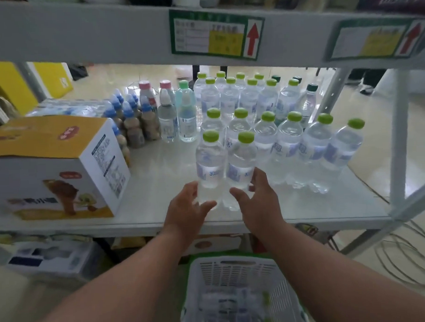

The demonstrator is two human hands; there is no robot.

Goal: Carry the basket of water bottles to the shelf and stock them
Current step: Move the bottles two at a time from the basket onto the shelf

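Two clear water bottles with green caps stand side by side at the front of the white shelf (145, 211). My left hand (186, 207) curls around the base of the left bottle (210, 161), fingers on its left side and thumb across the front. In the same way, my right hand (258, 200) wraps the base of the right bottle (240, 160). Behind and to the right, several more green-capped bottles (290, 139) stand in rows. Below my arms is the white basket (210, 274) with a green rim, and blurred bottles lie inside it.
A yellow and white carton (55, 166) sits on the shelf's left. Small blue-capped brown bottles (133, 120) and pink-capped bottles (166, 107) stand behind it. The upper shelf beam (106, 37) with arrow labels hangs overhead. A shelf post (396, 142) stands at the right, and cables lie on the floor.
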